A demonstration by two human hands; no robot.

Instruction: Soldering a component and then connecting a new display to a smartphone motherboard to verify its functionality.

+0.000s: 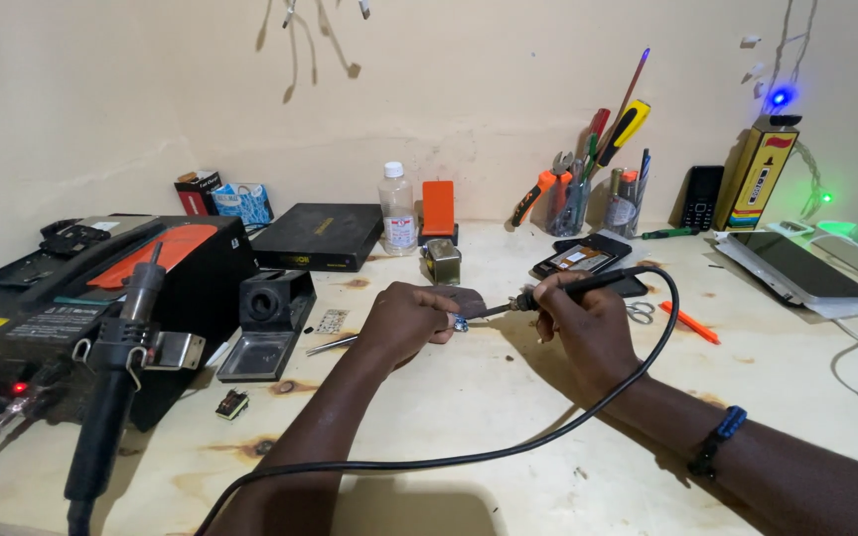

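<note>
My right hand (588,323) grips a black soldering iron (563,291) like a pen, its tip pointing left. The iron's black cord (508,452) loops down across the table towards me. My left hand (404,320) pinches a tiny blue-and-silver component (460,324) between finger and thumb. The iron's tip meets that component just above the pale wooden table (489,397). A dark bracelet sits on my right wrist.
A black rework station (71,308) with a hot-air wand (116,367) stands at left, next to an iron holder (270,318). Behind are a black case (320,236), a clear bottle (397,208), a tool cup (573,203), phones (588,258), scissors (640,311) and a flat screen panel (796,266).
</note>
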